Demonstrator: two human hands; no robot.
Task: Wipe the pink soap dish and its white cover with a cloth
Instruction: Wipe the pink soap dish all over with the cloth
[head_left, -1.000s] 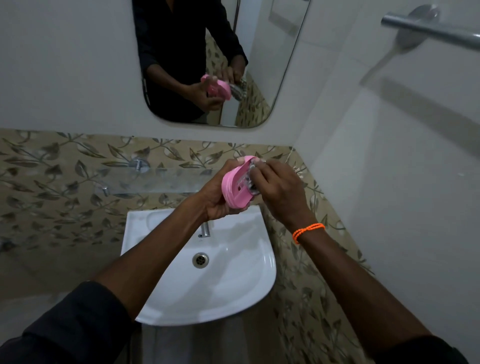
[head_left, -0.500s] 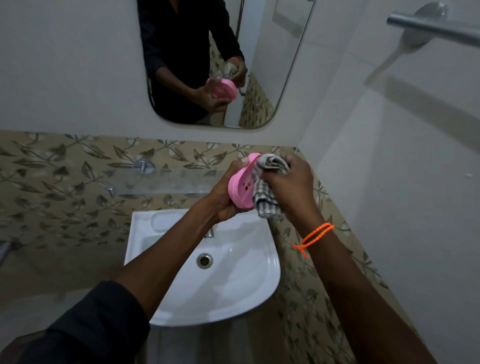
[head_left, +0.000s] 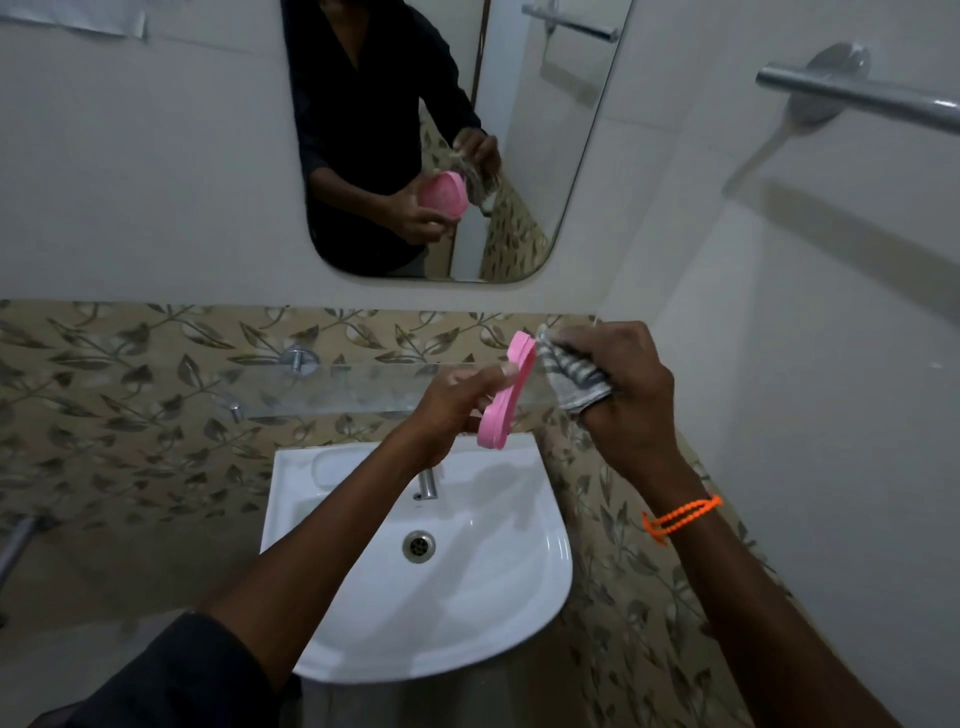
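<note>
Left hand (head_left: 447, 402) grips the pink soap dish (head_left: 506, 397) by its lower half, fingers wrapped round the back and the thumb across the near edge, so the dish stands tilted on edge above the rear of the white basin (head_left: 415, 566). Only its rim and thin side show from the head camera (the mirror (head_left: 441, 140) shows its oval face turned away from the person).

Right hand (head_left: 618, 387) is clenched on a grey-and-white striped cloth (head_left: 569, 371), bunched in the fingers, with a fold hanging below the knuckles. The cloth's upper corner sits just beside the top of the dish; whether it touches the pink rim, I cannot tell. An orange beaded band (head_left: 680, 519) circles the right wrist.

Behind the hands a glass shelf (head_left: 332, 389) runs along the leaf-patterned tile band (head_left: 130, 389), held by chrome fittings. A chrome tap (head_left: 427, 483) stands at the back of the basin, with the drain (head_left: 418, 545) near the middle of the bowl. A metal towel rail (head_left: 857, 98) juts from the right-hand wall.
</note>
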